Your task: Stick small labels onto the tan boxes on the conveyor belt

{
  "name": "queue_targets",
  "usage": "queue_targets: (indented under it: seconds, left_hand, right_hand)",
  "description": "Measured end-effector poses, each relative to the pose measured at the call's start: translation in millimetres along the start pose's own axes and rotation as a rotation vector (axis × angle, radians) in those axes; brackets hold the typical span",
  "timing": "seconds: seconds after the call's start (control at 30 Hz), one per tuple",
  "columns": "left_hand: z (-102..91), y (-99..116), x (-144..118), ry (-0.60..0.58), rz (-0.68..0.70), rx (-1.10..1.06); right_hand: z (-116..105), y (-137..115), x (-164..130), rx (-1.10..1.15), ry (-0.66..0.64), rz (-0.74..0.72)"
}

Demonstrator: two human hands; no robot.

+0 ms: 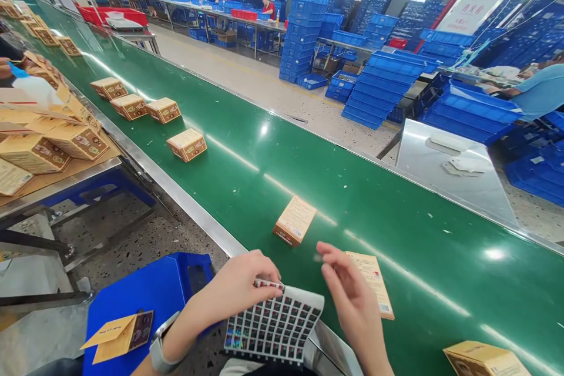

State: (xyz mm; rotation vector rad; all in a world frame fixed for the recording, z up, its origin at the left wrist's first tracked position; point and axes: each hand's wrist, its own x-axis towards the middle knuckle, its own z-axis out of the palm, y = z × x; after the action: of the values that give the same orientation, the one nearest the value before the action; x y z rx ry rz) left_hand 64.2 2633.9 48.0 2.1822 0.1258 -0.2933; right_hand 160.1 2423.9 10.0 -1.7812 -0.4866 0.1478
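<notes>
My only view is the head camera, looking forward and down along the green conveyor belt [247,164], close above my own hands, with the factory hall receding far beyond.

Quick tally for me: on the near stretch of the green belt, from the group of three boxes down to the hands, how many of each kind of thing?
Closed tan boxes: 6 (three grouped, one alone, one before the hands, one at the bottom right corner)
Flat tan box beside the right hand: 1
Sticker sheet in the left hand: 1
Total: 8
</notes>
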Motion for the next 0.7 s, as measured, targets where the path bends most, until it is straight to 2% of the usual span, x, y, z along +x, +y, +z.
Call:
queue_targets:
  seconds: [0.03,0.1,0.23,0.37,0.7]
  left_hand:
    - [-2.2,-4,1,-0.012,0.056,-0.002]
    - [-4.3,-10,6,-0.025,0.139,0.034]
    - [0.9,-20,28,-0.015,0.264,0.192]
    - [9.1,-24,47,-0.067,0.336,0.231]
    - [16.7,-8,53,-0.133,0.316,0.126]
  right_hand:
    - [5,5,9,0.11,0.084,0.126]
    - [16,15,31,0.276,0.188,0.261]
    - [37,31,68,0.414,0.218,0.354]
    - [39,40,82,0.404,0.264,0.378]
    - [3,46,86,0.304,0.026,0.36]
